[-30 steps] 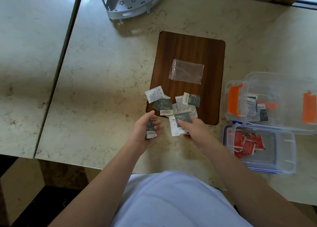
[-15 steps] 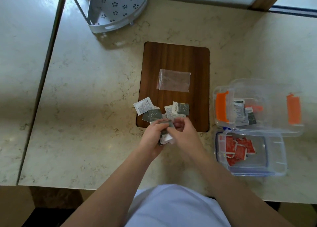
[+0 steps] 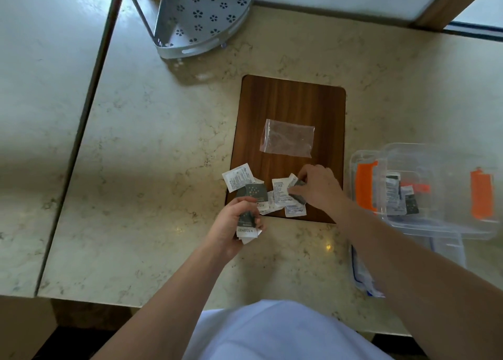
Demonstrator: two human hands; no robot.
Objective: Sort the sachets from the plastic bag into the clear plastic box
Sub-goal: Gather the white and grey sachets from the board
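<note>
Marble-patterned counter (image 3: 152, 152) carries a dark wooden board (image 3: 292, 106) with an empty plastic bag (image 3: 287, 137) lying flat at its middle. Loose sachets (image 3: 280, 196) lie scattered over the board's near edge, some overhanging onto the counter. Your left hand (image 3: 231, 229) hovers just off that edge, its fingers (image 3: 246, 201) closed around a small stack of sachets (image 3: 247, 223). Your right hand (image 3: 318, 186) is down on the pile, pinching one dark sachet (image 3: 297, 193). To the right sits the clear plastic box (image 3: 435, 190) with orange clips, a few sachets already inside. A grey perforated corner rack (image 3: 198, 16) stands at the far edge.
</note>
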